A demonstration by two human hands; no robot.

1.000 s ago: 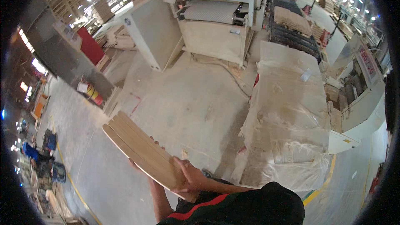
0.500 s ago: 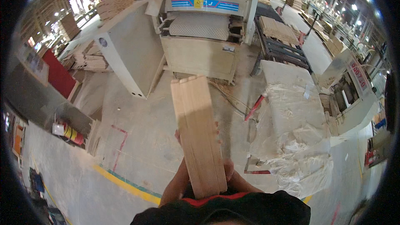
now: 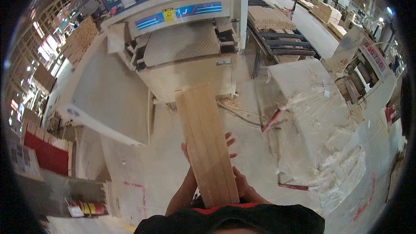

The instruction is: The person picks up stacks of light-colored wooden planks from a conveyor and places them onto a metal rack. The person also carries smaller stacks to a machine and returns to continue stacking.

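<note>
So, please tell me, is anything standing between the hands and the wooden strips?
Nothing visible. The left hand reaches under the wooden strips, fingers showing beyond their right edge; the right hand is against that edge, lower down. The contact underneath is hidden.

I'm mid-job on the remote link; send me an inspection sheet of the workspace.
Surface: grey floor with red marking lines.
Job's things: wooden strips, side by side, pointing away from the body.
Clutter: plastic-covered load at right, contents hidden.
Hands: left hand under the strips, digits showing at both edges; right hand at their near right edge.
Cables: cable or hose on the floor near the machine.
Surroundings: machine ahead; roller conveyor carrying boards; red-and-yellow cylinder, lower left.
</note>
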